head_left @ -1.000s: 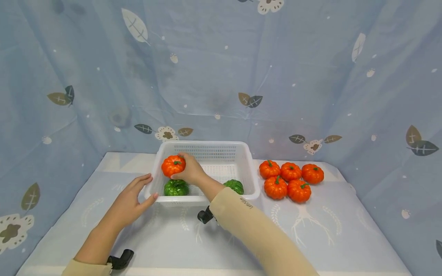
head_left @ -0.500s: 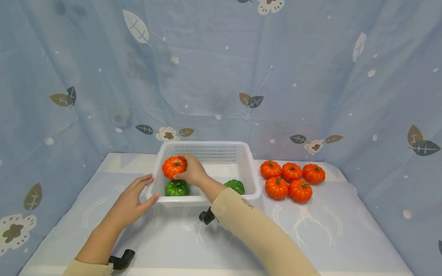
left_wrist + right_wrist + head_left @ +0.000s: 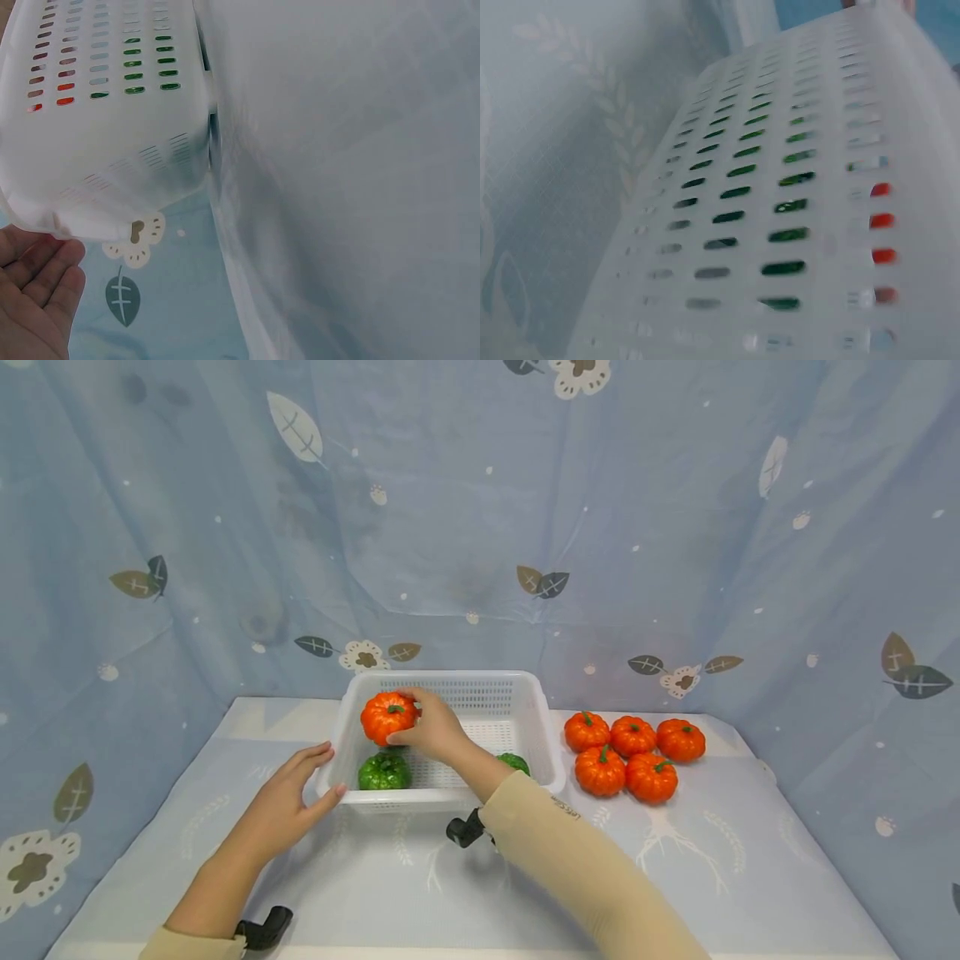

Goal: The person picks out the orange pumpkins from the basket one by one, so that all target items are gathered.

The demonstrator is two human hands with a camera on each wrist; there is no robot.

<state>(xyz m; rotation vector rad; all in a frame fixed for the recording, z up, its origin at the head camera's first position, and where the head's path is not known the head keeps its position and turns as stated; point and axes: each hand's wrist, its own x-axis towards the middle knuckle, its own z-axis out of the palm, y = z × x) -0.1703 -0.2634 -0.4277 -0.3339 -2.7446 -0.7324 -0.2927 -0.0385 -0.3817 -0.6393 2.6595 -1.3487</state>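
My right hand (image 3: 438, 727) grips an orange mini pumpkin (image 3: 387, 718) over the left part of a white slotted plastic basket (image 3: 450, 797). A green mini pumpkin (image 3: 384, 772) sits in the basket just nearer to me, and another green one (image 3: 514, 763) at the right is partly hidden by the sleeve. My left hand (image 3: 281, 806) is at the basket's left end, fingers extended and thumb at the near corner. In the left wrist view its fingers (image 3: 64, 281) meet the basket's rim. Through the slotted wall (image 3: 825, 247) in the right wrist view, green and orange show; that hand is out of sight there.
To the right of the basket, several orange mini pumpkins (image 3: 632, 737) stand in two rows on the pale cloth-covered table (image 3: 360, 885). A blue patterned curtain (image 3: 465, 527) hangs behind and at both sides. Black camera mounts (image 3: 265, 928) stick out by the wrists.
My right hand has lifted the orange pumpkin slightly and moved it a little to the right, so it stands farther from the green one. The left hand stays at the basket's end.
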